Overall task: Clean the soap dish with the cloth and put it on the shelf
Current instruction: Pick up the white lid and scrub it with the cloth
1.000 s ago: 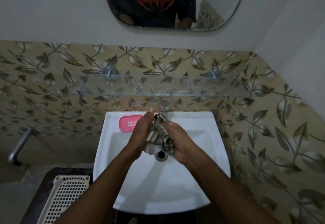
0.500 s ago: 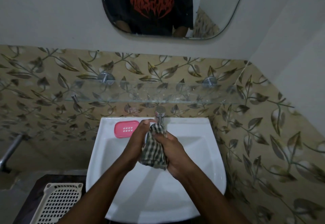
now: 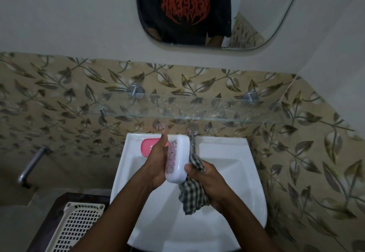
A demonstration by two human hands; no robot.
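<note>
My left hand [image 3: 157, 162] holds a white soap dish [image 3: 180, 160] on edge over the white basin [image 3: 227, 222]; its printed purple inside faces the palm. My right hand [image 3: 207, 180] grips a checked cloth [image 3: 192, 196] against the dish's lower right edge, and the cloth hangs down from the fist. The glass shelf [image 3: 197, 111] runs along the tiled wall above the basin, with nothing on it. A pink perforated soap tray [image 3: 147, 148] lies on the basin's back left ledge, partly hidden by my left hand.
A chrome tap [image 3: 192, 135] stands at the basin's back, right of the dish. A white plastic lattice basket [image 3: 75, 230] sits at the lower left on a dark surface. A metal pipe [image 3: 31, 168] sticks out of the left wall. A mirror [image 3: 266, 14] hangs above.
The cloth wrapped the dish between both hands before. Now the dish stands uncovered in my left hand, and the cloth has slid down to its lower right in my right hand.
</note>
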